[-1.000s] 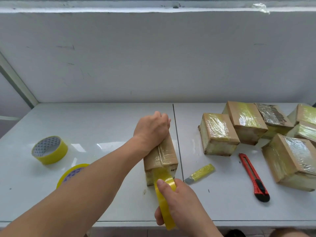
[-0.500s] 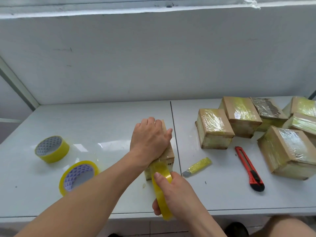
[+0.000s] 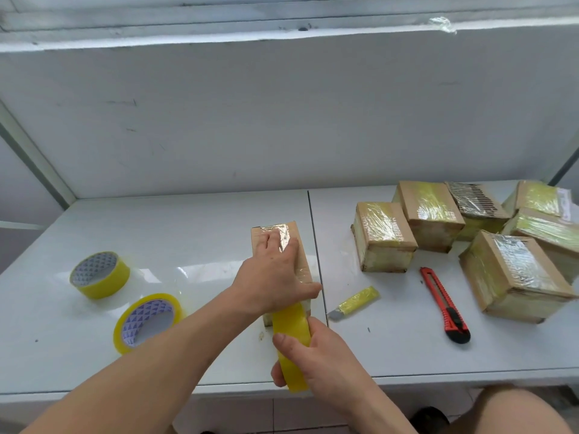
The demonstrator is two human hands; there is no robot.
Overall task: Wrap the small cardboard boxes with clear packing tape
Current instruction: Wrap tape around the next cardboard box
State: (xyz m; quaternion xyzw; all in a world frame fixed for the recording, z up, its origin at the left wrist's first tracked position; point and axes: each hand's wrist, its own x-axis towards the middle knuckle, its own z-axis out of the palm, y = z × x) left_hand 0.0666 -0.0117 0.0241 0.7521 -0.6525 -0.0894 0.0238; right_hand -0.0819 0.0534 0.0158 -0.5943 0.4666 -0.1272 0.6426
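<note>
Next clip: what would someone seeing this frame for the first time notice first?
Front and centre, the left hand presses flat on a cardboard box while the right hand grips a yellow tape roll at the box's near end. To the right sits a cluster of already wrapped boxes, with a red box cutter in front of them. Two spare tape rolls lie on the table's left side.
</note>
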